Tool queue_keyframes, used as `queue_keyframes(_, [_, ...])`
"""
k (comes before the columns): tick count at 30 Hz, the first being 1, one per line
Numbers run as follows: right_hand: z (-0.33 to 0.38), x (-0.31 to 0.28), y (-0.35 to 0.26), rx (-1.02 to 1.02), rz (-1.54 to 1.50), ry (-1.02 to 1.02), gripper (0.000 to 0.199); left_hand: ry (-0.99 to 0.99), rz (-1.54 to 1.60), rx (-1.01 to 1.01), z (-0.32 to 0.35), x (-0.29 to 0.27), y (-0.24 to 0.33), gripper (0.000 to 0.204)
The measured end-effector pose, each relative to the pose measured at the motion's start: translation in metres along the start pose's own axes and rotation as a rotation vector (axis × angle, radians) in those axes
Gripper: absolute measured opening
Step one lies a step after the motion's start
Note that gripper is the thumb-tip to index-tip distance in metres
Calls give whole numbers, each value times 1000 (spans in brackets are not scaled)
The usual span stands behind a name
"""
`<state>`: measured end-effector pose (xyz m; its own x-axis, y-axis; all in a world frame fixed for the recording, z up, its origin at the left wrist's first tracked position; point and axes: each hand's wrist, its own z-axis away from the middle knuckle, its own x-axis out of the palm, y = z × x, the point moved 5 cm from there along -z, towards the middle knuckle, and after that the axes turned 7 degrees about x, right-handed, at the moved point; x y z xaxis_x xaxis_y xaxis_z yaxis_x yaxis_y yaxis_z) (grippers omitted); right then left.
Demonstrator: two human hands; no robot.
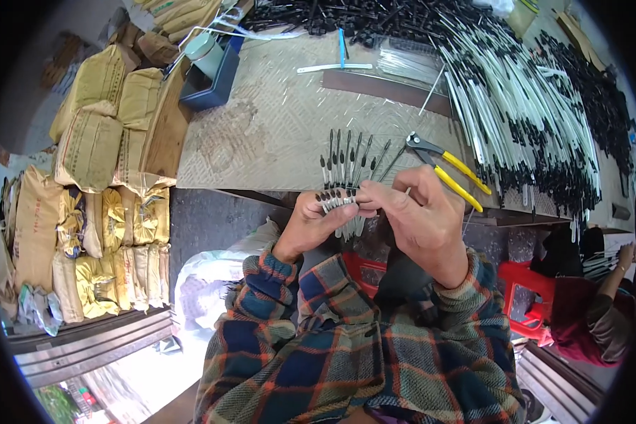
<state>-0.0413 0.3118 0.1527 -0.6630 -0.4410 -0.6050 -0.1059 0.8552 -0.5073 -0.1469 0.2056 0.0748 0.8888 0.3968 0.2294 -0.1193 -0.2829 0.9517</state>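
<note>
My left hand (pixel 316 225) is closed around a fanned bundle of thin white rods with black tips (pixel 338 203). Black-tipped ends stand up past my fingers over the table edge, and other ends hang below the palm. Against the bundle's right side, my right hand (pixel 424 215) has its thumb and forefinger pinched together. Whatever lies between those fingertips is too small to make out. End-cutting pliers with yellow handles (pixel 463 172) lie on the table just beyond my right hand.
A large heap of white rods with black ends (pixel 519 106) covers the table's right side. Black parts (pixel 374 18) pile up at the back. A blue bin (pixel 212 88) holds a pale green-lidded bottle (pixel 203 51). Brown sacks (pixel 88 148) are stacked left. Another person's arm (pixel 615 279) shows at far right.
</note>
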Motion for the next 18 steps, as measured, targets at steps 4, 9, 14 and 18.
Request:
queue_keyframes(4, [-2, 1, 5, 36, -130, 53, 38, -52, 50, 51, -2, 1, 1, 26])
queue_keyframes(9, [0, 2, 5, 22, -143, 2, 42, -100, 40, 31, -1, -2, -1, 26])
queue_keyframes(14, [-12, -6, -7, -127, 104, -53, 34, -137, 68, -13, 1, -3, -4, 28])
queue_keyframes(18, [-17, -8, -4, -187, 94, -61, 31, -150, 17, -50, 0, -5, -4, 30])
